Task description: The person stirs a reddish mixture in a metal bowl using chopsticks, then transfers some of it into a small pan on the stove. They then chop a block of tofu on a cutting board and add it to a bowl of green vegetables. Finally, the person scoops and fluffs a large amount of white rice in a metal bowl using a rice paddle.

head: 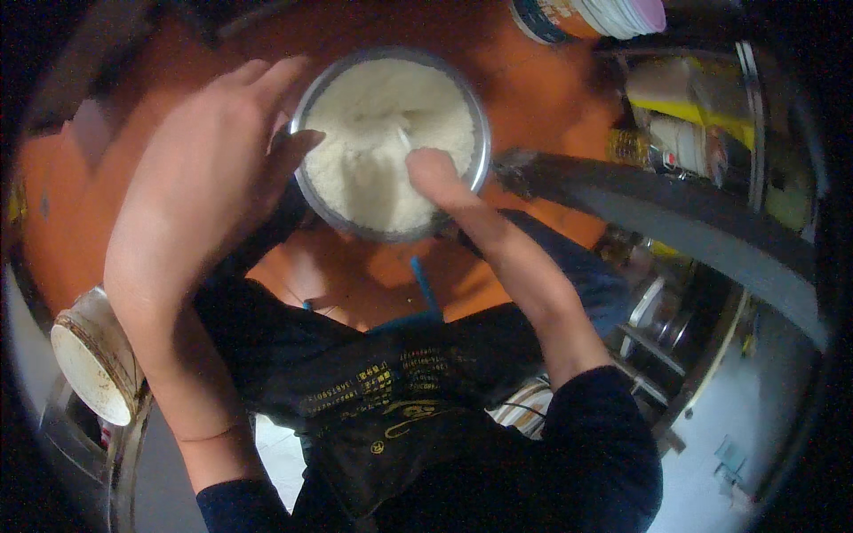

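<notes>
A round metal bowl point(484, 143) holds pale, grainy powder point(373, 93), with shadows across its surface. My right hand point(436, 174) is closed around a thin white utensil point(404, 141), whose lower end meets the powder. What kind of utensil it is cannot be made out. At the bowl's left side, my left hand point(220, 133) looks large and close to the camera. Its fingers are apart and its thumb overlaps the rim in view; whether it touches the bowl is unclear. Nothing shows in that hand.
A dark apron point(400, 393) with yellow writing covers my lap. Orange floor point(553, 86) surrounds the bowl. A labelled tub point(580, 16) lies at the top right. Bottles and packages point(680, 133) stand behind a dark bar point(700, 220). Left sits a stained white bucket point(93, 366).
</notes>
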A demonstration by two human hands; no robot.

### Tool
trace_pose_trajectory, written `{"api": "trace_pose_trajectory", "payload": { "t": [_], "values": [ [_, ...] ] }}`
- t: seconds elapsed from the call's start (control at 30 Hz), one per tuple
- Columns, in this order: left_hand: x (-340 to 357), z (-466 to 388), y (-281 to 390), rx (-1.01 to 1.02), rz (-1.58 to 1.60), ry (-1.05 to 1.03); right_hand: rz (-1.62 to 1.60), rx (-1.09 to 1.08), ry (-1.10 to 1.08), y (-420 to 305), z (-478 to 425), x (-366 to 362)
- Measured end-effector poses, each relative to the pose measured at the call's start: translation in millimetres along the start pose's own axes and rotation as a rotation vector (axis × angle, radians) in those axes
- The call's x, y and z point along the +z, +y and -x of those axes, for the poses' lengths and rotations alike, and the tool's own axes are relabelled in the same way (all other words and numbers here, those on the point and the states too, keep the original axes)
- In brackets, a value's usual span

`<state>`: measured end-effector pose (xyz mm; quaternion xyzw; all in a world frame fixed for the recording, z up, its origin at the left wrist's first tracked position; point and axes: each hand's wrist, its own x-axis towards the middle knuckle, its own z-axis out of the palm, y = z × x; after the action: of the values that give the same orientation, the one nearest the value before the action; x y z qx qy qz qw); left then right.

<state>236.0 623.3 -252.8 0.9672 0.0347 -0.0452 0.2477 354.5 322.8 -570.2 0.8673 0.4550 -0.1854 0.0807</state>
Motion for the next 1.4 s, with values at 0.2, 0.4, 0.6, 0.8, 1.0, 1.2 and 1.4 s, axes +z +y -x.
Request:
{"api": "trace_pose_trajectory", "payload": {
  "t": [0.2,0.4,0.6,0.8,1.0,1.2,1.4],
  "values": [
    [14,4,-6,0.115,-0.103,0.144,0.137,-0.020,-0.045,-13,60,-55],
    [6,9,8,0.057,-0.127,0.090,-0.063,0.345,-0.159,60,101,-127],
    [12,3,-1,0.135,-0.074,0.135,-0.081,0.394,-0.190,103,71,-87],
    [15,0,-3,0.069,-0.078,0.119,-0.085,0.376,-0.235,78,-7,-15],
    [4,-1,-1,-0.080,0.001,-0.072,-0.129,0.129,-0.161,37,-16,11],
    [1,-6,17,-0.047,0.036,-0.069,-0.012,-0.005,-0.055,30,47,-61],
    [15,4,4,0.064,-0.098,0.124,-0.010,0.314,-0.157,80,86,-141]
  ]
}}
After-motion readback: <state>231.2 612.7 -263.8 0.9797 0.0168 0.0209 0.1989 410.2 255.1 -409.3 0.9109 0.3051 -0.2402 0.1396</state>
